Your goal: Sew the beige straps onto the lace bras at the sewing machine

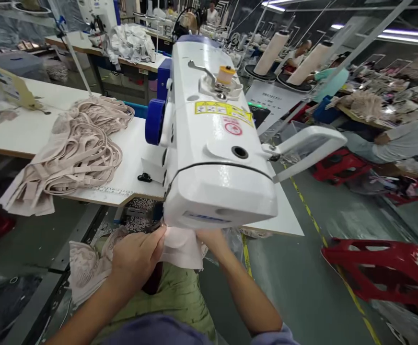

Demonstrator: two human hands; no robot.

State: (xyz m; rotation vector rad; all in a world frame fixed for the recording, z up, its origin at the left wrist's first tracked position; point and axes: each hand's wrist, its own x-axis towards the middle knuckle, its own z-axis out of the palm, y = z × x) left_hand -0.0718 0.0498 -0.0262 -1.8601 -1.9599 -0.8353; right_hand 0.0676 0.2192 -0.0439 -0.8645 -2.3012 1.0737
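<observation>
A white sewing machine point(223, 191) fills the middle of the view, its head hiding the needle area. Just under its left front edge, my left hand point(137, 254) is closed, thumb and fingers pinching a pale beige fabric piece point(182, 249) that hangs toward my lap. A crumpled lacy beige part point(87, 268) hangs on the left of that hand, apparently of the same garment. At the fabric's right side is my right hand point(211, 237), its fingers hidden behind the machine head, so their grip does not show.
A heap of beige straps and fabric point(83, 148) lies on the white table point(137, 139) to the left. A white lever point(309, 143) juts from the machine's right side. Red stools point(385, 268) stand at right, with thread cones point(272, 52) and co-workers farther back.
</observation>
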